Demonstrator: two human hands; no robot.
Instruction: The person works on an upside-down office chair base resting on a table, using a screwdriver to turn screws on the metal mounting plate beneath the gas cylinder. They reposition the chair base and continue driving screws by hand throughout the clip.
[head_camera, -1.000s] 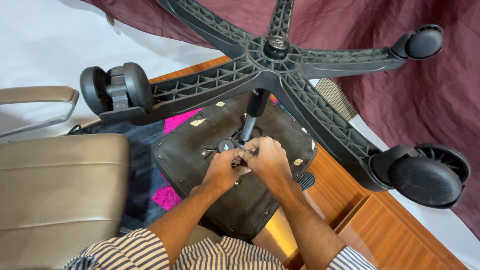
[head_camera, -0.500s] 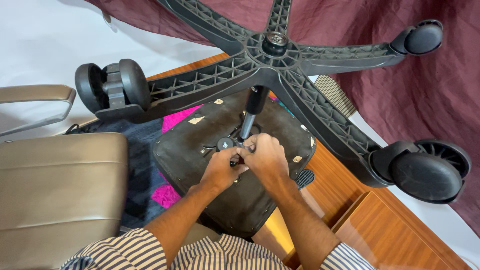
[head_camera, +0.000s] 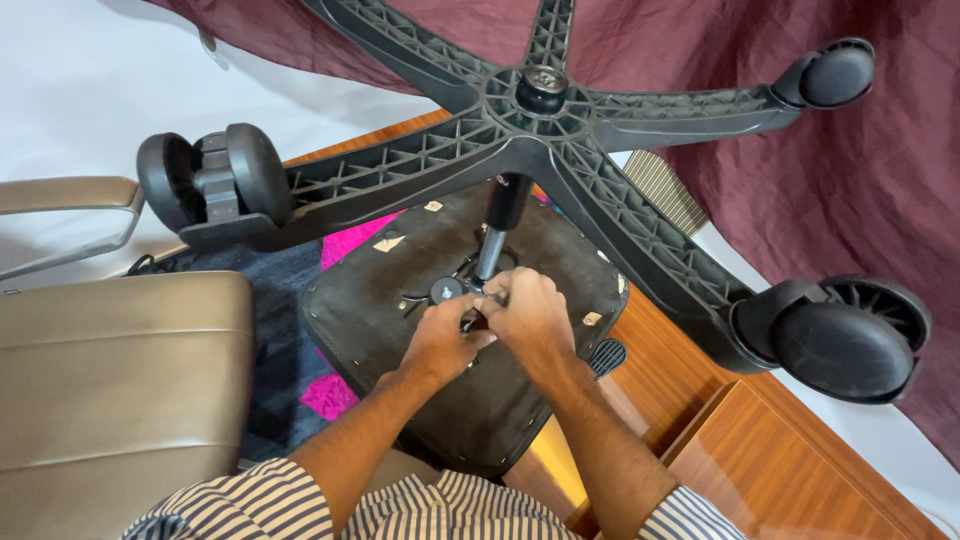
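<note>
An office chair lies upside down, its black five-arm base (head_camera: 540, 110) with castors (head_camera: 215, 180) pointing up at me. The black seat underside (head_camera: 400, 290) faces up, with the gas cylinder (head_camera: 498, 225) rising from a metal mechanism at its middle. My left hand (head_camera: 440, 340) and my right hand (head_camera: 525, 315) meet at the foot of the cylinder, fingers curled around parts of the mechanism beside a small round knob (head_camera: 446, 290). What the fingers pinch is hidden.
A tan leather chair back with an armrest (head_camera: 110, 380) fills the left. The seat rests on a wooden desk (head_camera: 760, 470) over a pink and dark patterned cloth (head_camera: 345, 245). A maroon curtain (head_camera: 800, 180) hangs behind; two more castors (head_camera: 850, 340) stick out right.
The view has shifted slightly; my hands stay together at the mechanism with only small finger movements.
</note>
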